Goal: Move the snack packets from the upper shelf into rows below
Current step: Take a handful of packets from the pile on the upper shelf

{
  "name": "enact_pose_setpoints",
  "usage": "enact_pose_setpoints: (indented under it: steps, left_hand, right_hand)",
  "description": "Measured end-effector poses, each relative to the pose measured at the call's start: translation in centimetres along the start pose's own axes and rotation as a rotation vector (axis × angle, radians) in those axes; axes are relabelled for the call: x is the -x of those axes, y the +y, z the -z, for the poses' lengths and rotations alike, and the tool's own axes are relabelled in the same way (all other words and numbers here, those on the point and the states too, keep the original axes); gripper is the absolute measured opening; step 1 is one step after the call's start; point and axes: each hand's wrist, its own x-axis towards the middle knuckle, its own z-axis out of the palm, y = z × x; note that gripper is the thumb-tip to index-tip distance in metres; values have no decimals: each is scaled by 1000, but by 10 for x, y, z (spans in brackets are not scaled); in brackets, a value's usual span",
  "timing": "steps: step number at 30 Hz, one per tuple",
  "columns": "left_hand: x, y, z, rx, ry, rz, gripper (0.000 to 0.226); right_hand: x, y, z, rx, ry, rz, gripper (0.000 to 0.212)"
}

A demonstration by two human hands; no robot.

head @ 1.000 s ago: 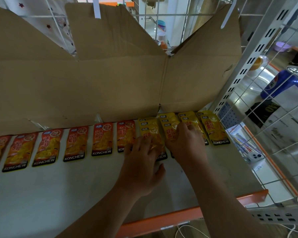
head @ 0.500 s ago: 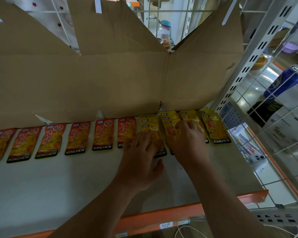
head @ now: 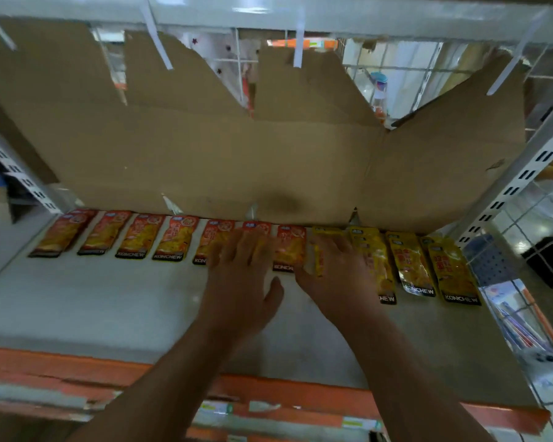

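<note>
A row of snack packets lies flat along the back of the white shelf [head: 109, 307]. Several orange packets [head: 176, 237] fill the left and middle, and several yellow packets [head: 409, 266] sit at the right, some overlapping. My left hand [head: 240, 275] lies with spread fingers on the orange packets near the middle of the row. My right hand [head: 336, 275] is over the leftmost yellow packets; one yellow packet [head: 318, 260] stands on edge between its thumb and fingers. The packets under both hands are partly hidden.
A torn brown cardboard sheet [head: 205, 161] stands as a back wall behind the row. A slotted white upright [head: 517, 183] and wire mesh [head: 543, 224] close off the right side. The shelf's front edge [head: 77, 368] is orange. Another shelf's underside [head: 300, 11] runs overhead.
The view has pulled back and tilted up. Both hands have shifted left along the row; my left hand now rests on orange packets, and a yellow packet has lifted on edge in my right hand.
</note>
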Motion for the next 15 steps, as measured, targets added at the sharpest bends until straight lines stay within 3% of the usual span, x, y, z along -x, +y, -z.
enact_pose_setpoints:
  steps: [8,15]
  left_hand:
    - [19,-75,144,-158,159,64,61]
    - [73,-163,322,-293,435,67,61]
  right_hand:
    - [-10,-130,19,-125,8,243,62]
    - [-3,-311,60,-198,148,525,60]
